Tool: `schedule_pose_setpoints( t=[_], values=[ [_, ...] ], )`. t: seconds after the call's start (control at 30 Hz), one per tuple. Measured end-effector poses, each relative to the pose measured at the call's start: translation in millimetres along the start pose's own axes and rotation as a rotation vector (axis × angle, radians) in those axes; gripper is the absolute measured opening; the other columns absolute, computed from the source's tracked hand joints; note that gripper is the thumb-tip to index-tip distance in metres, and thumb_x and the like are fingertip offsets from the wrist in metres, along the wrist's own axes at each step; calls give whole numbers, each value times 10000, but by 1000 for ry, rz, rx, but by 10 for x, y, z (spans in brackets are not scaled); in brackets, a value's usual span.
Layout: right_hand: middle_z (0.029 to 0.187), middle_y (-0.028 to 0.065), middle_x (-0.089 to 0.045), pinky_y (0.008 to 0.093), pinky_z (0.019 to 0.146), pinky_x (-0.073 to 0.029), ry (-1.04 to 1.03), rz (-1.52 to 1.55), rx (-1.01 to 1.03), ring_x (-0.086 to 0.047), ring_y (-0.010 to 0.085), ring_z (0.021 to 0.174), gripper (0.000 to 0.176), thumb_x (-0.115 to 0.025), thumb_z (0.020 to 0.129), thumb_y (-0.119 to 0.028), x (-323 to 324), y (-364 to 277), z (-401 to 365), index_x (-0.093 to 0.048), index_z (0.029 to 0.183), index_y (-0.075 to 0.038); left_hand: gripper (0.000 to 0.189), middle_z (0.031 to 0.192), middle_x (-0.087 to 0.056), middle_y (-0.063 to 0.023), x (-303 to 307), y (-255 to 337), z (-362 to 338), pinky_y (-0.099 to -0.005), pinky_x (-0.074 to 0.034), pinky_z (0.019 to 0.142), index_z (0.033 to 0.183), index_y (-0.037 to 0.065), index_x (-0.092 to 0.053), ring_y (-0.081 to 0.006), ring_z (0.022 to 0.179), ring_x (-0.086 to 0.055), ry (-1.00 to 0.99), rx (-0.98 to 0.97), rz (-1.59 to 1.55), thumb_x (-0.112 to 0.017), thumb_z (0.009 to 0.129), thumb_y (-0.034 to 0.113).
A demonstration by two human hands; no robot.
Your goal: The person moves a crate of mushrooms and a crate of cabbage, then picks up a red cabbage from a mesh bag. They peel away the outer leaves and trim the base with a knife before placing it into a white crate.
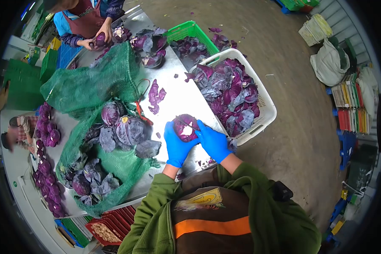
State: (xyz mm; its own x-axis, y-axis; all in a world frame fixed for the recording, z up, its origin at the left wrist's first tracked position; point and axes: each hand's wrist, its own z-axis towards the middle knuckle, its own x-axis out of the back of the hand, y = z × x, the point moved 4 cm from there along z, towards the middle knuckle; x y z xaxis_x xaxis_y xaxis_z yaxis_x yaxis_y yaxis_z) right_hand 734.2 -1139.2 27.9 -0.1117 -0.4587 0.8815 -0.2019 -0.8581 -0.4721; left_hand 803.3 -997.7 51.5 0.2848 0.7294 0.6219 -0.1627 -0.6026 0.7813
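Observation:
A trimmed red cabbage (183,123), its pale cut base facing up, is held over the metal table by my left hand (176,146). The fingers of that blue-gloved hand wrap round its near left side. My right hand (213,142), gloved in blue too, is closed on a knife (192,125); its thin dark blade lies across the cabbage, and the handle is hidden in the fist. Left of my hands, untrimmed red cabbages (129,130) with loose outer leaves lie by a green mesh sack (122,167). Torn purple leaves (156,97) lie on the table beyond.
A white crate (264,112) heaped with cabbage leaves stands against the table's right edge, with a green crate (193,28) behind it. Across the table a co-worker (86,21) handles another cabbage. Trimmed cabbages (46,178) line the far left edge.

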Motion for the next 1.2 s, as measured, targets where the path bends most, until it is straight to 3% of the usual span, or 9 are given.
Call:
schedule_pose_setpoints(
  t=[0.57, 0.63, 0.77, 0.9, 0.97, 1.03, 1.07, 1.1, 1.2],
  values=[
    [876, 129, -675, 433, 617, -531, -113, -11, -217, -674, 316, 756, 434, -495, 985, -384, 35, -20, 113, -506, 1335, -127, 1017, 1234, -477, -187, -61, 85, 120, -407, -443, 995, 1312, -29, -395, -315, 1134, -519, 23, -58, 17, -951, 550, 350],
    [859, 121, -676, 433, 611, -529, 33, 47, -155, -677, 310, 758, 428, -496, 984, -394, 33, 0, 163, -505, 1339, -156, 1006, 1224, -488, -193, -44, 115, 127, -408, -447, 987, 1297, -31, -412, -326, 1124, -525, 41, -81, 62, -951, 543, 360],
    [858, 143, -673, 470, 627, -524, -34, 60, -218, -668, 353, 774, 403, -471, 993, -387, 3, 82, 203, -534, 1303, -137, 967, 1219, -483, -170, -83, 113, 177, -474, -402, 982, 1286, 12, -443, -356, 1146, -476, 7, -46, -44, -933, 532, 369],
    [1024, 235, -663, 522, 794, -510, -28, 171, -577, -624, 441, 935, 422, -362, 1033, -370, 41, 899, 546, -609, 1151, -49, 1000, 1253, -446, -201, -84, 96, -42, -480, -388, 1012, 1306, 18, -406, -366, 1154, -471, 36, -169, 147, -933, 527, 358],
    [1105, 258, -644, 505, 878, -493, -45, 310, -532, -621, 419, 1028, 471, -453, 1005, -428, 135, 794, 568, -604, 1178, -17, 1019, 1257, -432, -208, -79, -24, -14, -480, -384, 1022, 1308, 14, -379, -371, 1165, -458, 7, -144, 84, -935, 531, 367],
    [1109, 237, -645, 470, 873, -502, 92, 525, -310, -640, 386, 1016, 689, -623, 869, -581, 157, 396, 532, -572, 1250, -10, 1036, 1260, -428, -205, -54, -135, -9, -479, -380, 1026, 1311, 2, -365, -377, 1180, -444, -20, 45, -130, -940, 529, 364],
    [1190, 234, -618, 434, 892, -502, -69, 469, -363, -631, 339, 1083, 911, -748, 718, -642, 214, 216, 486, -528, 1337, -11, 1051, 1263, -424, -201, -52, -110, -17, -476, -378, 1030, 1315, -5, -349, -372, 1185, -438, -26, -1, -122, -946, 526, 350],
    [1132, 228, -654, 407, 866, -515, 0, 276, -223, -657, 318, 1050, 864, -748, 738, -611, 124, 135, 445, -549, 1300, 14, 1064, 1263, -424, -196, -66, -117, -45, -469, -374, 1041, 1326, -3, -343, -365, 1199, -438, 16, -52, -79, -952, 519, 330],
    [972, 197, -701, 378, 803, -534, -108, 606, -418, -694, 297, 944, 641, -735, 783, -491, -281, 529, 478, -630, 1174, 6, 1080, 1295, -412, -197, -29, -277, -109, -470, -347, 1075, 1347, -4, -335, -367, 1231, -421, 30, -43, -101, -951, 529, 341]
  ],
)
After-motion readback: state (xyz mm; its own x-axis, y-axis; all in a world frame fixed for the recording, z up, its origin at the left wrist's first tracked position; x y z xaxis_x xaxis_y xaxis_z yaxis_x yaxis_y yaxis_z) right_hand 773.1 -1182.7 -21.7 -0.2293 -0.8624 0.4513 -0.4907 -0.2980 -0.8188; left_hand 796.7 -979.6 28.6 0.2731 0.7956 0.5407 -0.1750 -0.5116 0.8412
